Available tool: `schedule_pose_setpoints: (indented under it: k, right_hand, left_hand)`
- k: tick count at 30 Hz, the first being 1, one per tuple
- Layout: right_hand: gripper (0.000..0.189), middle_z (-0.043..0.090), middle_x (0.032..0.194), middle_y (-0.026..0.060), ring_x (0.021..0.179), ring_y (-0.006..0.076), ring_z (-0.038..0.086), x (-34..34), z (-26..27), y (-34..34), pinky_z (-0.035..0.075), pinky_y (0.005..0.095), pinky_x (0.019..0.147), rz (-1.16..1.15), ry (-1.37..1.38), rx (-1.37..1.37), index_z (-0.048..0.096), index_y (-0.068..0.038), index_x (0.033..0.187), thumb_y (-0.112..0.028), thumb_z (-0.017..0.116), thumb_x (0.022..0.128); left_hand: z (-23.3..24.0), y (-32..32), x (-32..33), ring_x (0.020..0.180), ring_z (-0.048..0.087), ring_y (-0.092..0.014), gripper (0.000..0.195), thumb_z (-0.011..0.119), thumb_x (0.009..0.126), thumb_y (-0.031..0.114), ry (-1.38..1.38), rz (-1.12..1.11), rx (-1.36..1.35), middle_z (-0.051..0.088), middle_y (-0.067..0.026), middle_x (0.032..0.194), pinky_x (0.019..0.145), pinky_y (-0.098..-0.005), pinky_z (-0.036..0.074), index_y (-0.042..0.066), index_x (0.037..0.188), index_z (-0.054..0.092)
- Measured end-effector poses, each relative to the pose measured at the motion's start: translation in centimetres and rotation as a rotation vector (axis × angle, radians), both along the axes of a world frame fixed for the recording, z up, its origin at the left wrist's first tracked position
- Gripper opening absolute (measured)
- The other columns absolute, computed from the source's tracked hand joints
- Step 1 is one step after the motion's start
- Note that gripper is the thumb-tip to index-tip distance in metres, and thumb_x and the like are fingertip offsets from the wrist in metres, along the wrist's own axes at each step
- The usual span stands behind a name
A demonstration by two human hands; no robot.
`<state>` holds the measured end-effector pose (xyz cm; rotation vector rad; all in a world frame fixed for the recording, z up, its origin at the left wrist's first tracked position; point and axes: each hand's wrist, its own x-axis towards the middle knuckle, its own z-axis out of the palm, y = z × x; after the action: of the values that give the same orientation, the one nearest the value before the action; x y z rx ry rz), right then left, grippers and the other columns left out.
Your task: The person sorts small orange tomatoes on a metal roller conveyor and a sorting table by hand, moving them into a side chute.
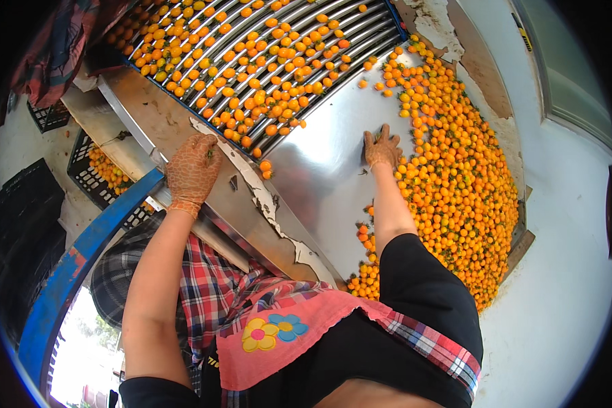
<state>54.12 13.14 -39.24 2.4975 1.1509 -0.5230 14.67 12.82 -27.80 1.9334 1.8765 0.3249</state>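
My left hand (pixel 193 168), in an orange-brown patterned glove, is curled at the metal side rail (pixel 234 204). A small green bit shows by its fingers; what lies inside the curl is hidden. My right hand (pixel 382 148), gloved alike, has its fingers spread over a shiny metal sheet (pixel 316 153) and holds nothing I can see. Just right of it, a large heap of small orange-yellow tomatoes (pixel 454 204), some with green stems, covers that side of the sheet. Beyond both hands, more tomatoes (pixel 285 53) are spread over a bed of metal rollers (pixel 357 46).
A blue metal bar (pixel 92 245) curves along my left. Below on that side stand a black plastic crate (pixel 84 176) with tomatoes and another dark crate (pixel 48 115). Plaid cloth (pixel 56 56) of another person shows at upper left. A pale wall (pixel 561 214) borders the right.
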Motion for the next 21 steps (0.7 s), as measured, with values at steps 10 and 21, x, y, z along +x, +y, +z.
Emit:
schedule_pose_setpoints:
  k: [10,21]
  right_hand:
    - [0.06,0.039,0.132,0.0215,0.123,0.0395,0.037,-20.8,-2.4,-6.1,0.043,0.0497,0.089,0.431,0.64,0.146,0.039,-0.02,0.137,-0.041,0.058,0.084]
    - [0.042,0.053,0.119,0.016,0.11,0.0351,0.049,-2.3,-3.0,6.6,0.043,0.0475,0.087,0.412,0.11,0.561,0.056,-0.009,0.112,-0.028,0.063,0.075]
  left_hand:
    - [0.0,0.1,-0.1,0.086,0.063,-0.027,0.017,0.064,0.077,0.013,0.003,-0.001,0.029,0.063,-0.0067,0.098,0.074,-0.0363,0.05,0.012,0.094,0.064]
    - [-0.1,-0.1,-0.2,0.086,0.062,-0.028,0.019,0.065,0.077,0.015,0.001,-0.011,0.007,0.063,-0.0066,0.099,0.074,-0.0383,0.051,0.014,0.096,0.064]
